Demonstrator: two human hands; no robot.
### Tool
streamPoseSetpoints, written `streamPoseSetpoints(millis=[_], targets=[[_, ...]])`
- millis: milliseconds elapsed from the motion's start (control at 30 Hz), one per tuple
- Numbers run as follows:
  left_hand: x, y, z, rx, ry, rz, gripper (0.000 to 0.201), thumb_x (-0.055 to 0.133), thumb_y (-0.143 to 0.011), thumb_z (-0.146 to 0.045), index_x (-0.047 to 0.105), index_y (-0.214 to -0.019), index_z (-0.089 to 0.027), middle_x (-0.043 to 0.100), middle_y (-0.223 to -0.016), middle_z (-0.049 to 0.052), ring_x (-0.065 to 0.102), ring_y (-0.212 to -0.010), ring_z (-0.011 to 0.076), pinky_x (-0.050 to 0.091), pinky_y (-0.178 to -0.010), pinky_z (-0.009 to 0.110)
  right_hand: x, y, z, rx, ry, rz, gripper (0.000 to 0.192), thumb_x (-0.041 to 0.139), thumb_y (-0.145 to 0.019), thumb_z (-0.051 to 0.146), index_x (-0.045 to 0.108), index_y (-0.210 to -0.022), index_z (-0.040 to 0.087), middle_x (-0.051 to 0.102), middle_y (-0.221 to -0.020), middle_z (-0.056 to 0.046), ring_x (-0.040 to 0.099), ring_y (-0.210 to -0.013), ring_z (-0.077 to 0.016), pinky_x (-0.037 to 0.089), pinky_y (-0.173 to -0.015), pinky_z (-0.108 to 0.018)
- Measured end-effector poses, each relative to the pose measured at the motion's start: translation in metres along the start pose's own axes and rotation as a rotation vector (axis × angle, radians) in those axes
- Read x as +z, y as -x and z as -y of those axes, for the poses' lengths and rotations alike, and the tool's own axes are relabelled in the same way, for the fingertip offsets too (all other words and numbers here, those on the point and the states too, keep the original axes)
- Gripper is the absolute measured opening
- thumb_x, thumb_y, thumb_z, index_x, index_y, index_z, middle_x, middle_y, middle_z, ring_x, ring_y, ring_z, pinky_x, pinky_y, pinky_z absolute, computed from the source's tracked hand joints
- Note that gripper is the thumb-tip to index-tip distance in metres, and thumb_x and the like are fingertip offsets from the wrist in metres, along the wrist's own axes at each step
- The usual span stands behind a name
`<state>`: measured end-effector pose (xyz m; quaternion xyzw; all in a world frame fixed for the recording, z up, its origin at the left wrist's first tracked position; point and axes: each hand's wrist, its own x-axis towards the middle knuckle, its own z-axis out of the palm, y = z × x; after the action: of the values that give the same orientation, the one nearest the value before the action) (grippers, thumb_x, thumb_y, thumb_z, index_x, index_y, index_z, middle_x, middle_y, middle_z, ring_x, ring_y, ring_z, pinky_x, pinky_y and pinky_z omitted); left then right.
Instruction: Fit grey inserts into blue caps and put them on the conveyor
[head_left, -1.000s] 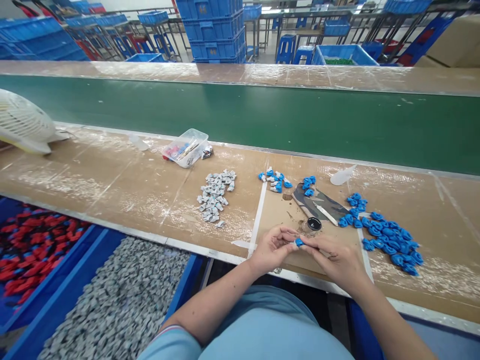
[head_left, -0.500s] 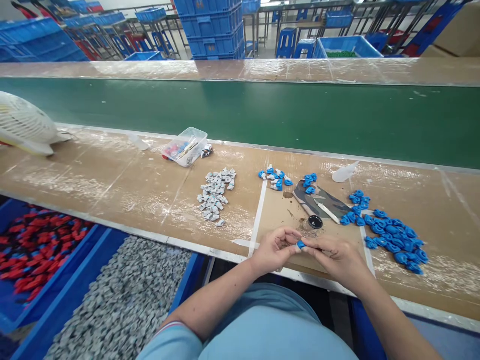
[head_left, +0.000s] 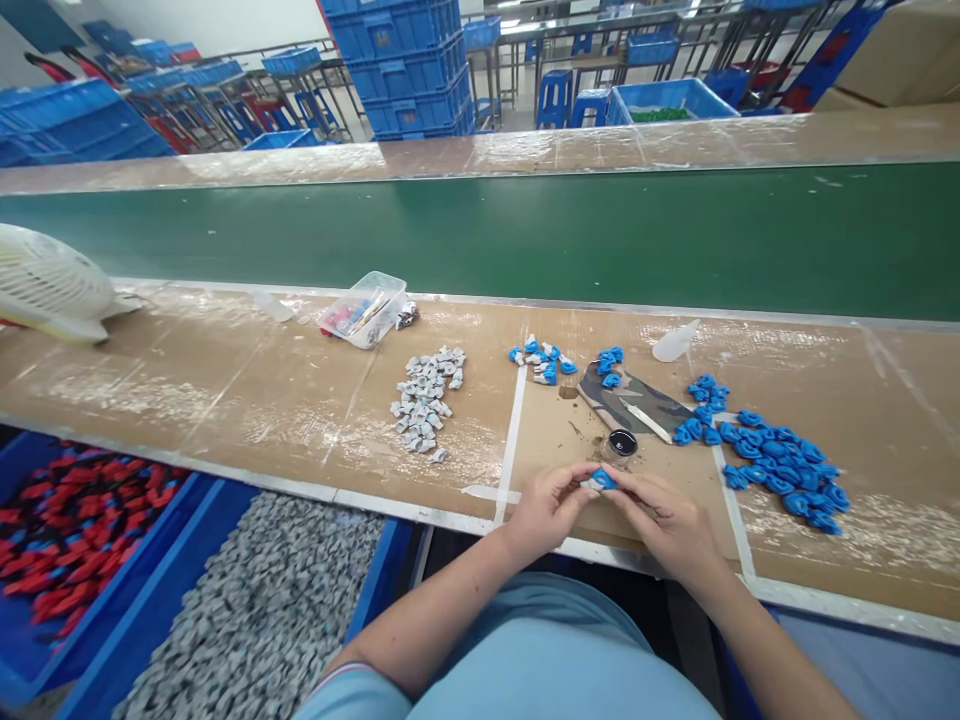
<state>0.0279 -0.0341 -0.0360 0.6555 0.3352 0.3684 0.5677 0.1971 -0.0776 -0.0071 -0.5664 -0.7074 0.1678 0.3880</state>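
Between my fingertips, near the bench's front edge, is a small blue plastic part [head_left: 603, 479] with a grey-white piece at its left end. My left hand [head_left: 551, 507] pinches the pale end, and my right hand [head_left: 660, 510] grips the blue end. Just beyond them stands a small round pot of dark liquid [head_left: 622, 443]. A white-handled knife or pen-like tool [head_left: 646, 420] lies on a camouflage cloth [head_left: 660, 404]. Loose blue parts [head_left: 784, 465] are heaped to the right, and grey pieces [head_left: 424, 400] to the left. Joined blue-and-white parts [head_left: 544, 360] form a group behind.
A clear plastic box [head_left: 367, 312] with small items and a white fan [head_left: 49, 285] stand at left. Behind the bench runs a green conveyor belt [head_left: 480, 240]. Blue crates of grey pieces [head_left: 262, 590] and red-black parts [head_left: 82, 530] sit below left.
The blue part between my hands has been turned, and a pale piece now shows at its left end. The camera view has shifted slightly.
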Motion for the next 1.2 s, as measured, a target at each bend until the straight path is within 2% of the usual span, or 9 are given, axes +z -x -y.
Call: streamPoseSetpoints(millis=[133,300,567,767,833,900,1000,1100,1200], targets=[[0.000,0.004,0.000,0.198,-0.336,0.058,0.037,0.044,-0.093,-0.028,0.052,-0.127,-0.013,0.065,-0.114,0.016,0.060,-0.106,0.0234,0.049,-0.093,0.038,0.003,0.007,-0.001,-0.032,0.038,-0.023,0.026,0.052,-0.089,0.024,0.068,-0.109,0.020,0.072,-0.099,-0.007,0.069,-0.089,-0.0182,0.058,-0.077,-0.028],[0.004,0.009,0.000,0.230,-0.539,0.096,0.039,0.034,-0.096,-0.027,0.047,-0.130,-0.014,0.064,-0.106,0.015,0.060,-0.100,0.0230,0.051,-0.088,0.038,0.001,0.013,0.004,-0.033,0.039,-0.010,0.028,0.048,-0.090,0.021,0.068,-0.109,0.021,0.072,-0.099,-0.007,0.069,-0.087,-0.0175,0.058,-0.075,-0.027],[0.003,0.013,-0.003,0.215,-0.575,0.101,0.037,0.032,-0.095,-0.022,0.047,-0.128,-0.014,0.064,-0.096,0.013,0.059,-0.092,0.0216,0.052,-0.082,0.036,0.009,0.017,0.012,-0.011,-0.008,-0.103,0.027,0.048,-0.090,0.021,0.070,-0.106,0.020,0.073,-0.090,-0.008,0.070,-0.076,-0.0168,0.059,-0.067,-0.026],[0.002,0.008,-0.004,0.197,-0.497,0.125,0.035,0.036,-0.095,-0.023,0.048,-0.127,-0.018,0.064,-0.108,0.012,0.059,-0.099,0.0214,0.050,-0.088,0.037,0.012,0.020,0.009,0.102,-0.044,-0.066,0.027,0.050,-0.089,0.026,0.070,-0.107,0.023,0.073,-0.095,-0.007,0.070,-0.082,-0.0190,0.059,-0.072,-0.030],[0.000,0.007,-0.006,0.184,-0.475,0.134,0.034,0.039,-0.094,-0.022,0.050,-0.126,-0.020,0.065,-0.109,0.011,0.060,-0.100,0.0211,0.050,-0.089,0.037,0.005,0.022,0.004,0.118,-0.033,-0.043,0.027,0.050,-0.089,0.027,0.069,-0.108,0.024,0.073,-0.098,-0.006,0.069,-0.087,-0.0192,0.058,-0.076,-0.031],[-0.007,0.005,-0.007,0.168,-0.479,0.139,0.034,0.040,-0.093,-0.021,0.052,-0.124,-0.020,0.066,-0.107,0.010,0.060,-0.100,0.0208,0.050,-0.088,0.036,-0.009,0.026,-0.006,0.139,0.040,-0.074,0.025,0.051,-0.089,0.027,0.069,-0.106,0.024,0.073,-0.097,-0.006,0.069,-0.088,-0.0191,0.058,-0.077,-0.032],[-0.026,-0.006,-0.008,0.144,-0.561,0.100,0.032,0.041,-0.092,-0.020,0.054,-0.121,-0.020,0.067,-0.103,0.009,0.061,-0.096,0.0211,0.051,-0.086,0.035,-0.037,0.034,-0.030,0.196,0.269,-0.246,0.022,0.051,-0.088,0.030,0.070,-0.098,0.022,0.072,-0.090,-0.007,0.068,-0.080,-0.0189,0.057,-0.072,-0.032],[-0.048,-0.030,-0.008,0.099,-0.724,0.007,0.030,0.043,-0.090,-0.019,0.057,-0.116,-0.019,0.067,-0.102,0.010,0.060,-0.096,0.0231,0.049,-0.086,0.037,-0.060,0.041,-0.054,0.283,0.488,-0.382,0.029,0.050,-0.088,0.039,0.070,-0.094,0.019,0.068,-0.079,-0.008,0.063,-0.063,-0.0180,0.054,-0.061,-0.033],[-0.061,-0.061,-0.008,0.008,-0.877,-0.054,0.028,0.045,-0.087,-0.016,0.059,-0.112,-0.018,0.066,-0.099,0.011,0.059,-0.095,0.0253,0.048,-0.086,0.039,-0.067,0.048,-0.072,0.344,0.585,-0.380,0.040,0.044,-0.087,0.049,0.070,-0.095,0.020,0.066,-0.080,-0.009,0.061,-0.060,-0.0213,0.052,-0.057,-0.039]])
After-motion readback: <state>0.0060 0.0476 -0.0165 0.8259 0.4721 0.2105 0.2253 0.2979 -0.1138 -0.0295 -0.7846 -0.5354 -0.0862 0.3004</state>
